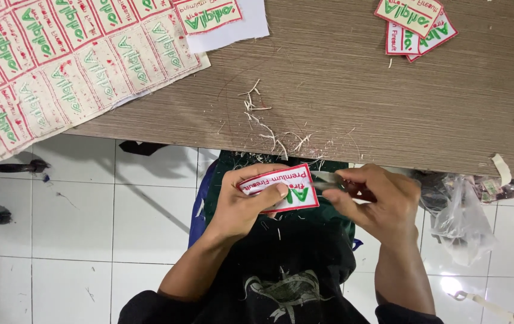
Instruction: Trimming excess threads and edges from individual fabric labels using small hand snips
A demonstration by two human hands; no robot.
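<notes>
Close over your lap, your left hand (242, 201) pinches a patch (281, 188), thumb on its face, long axis running left to right and tilted slightly. Just right of it, your right hand (377, 198) is closed around small scissors (329, 178) whose blades meet the patch's right edge. Beyond, the counter (353, 102) carries thread scraps (269, 126), an uncut sheet (59, 66) and cut patches (416, 24).

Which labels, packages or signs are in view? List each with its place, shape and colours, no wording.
Rectangular cloth patch with red border and green and red lettering: pinched in the left hand, with the right hand at its edge.
Uncut fabric sheet of matching patches: table's top-left, cream, gridded red.
Single patch on white paper: top centre.
Small stack of cut patches: top right.
</notes>
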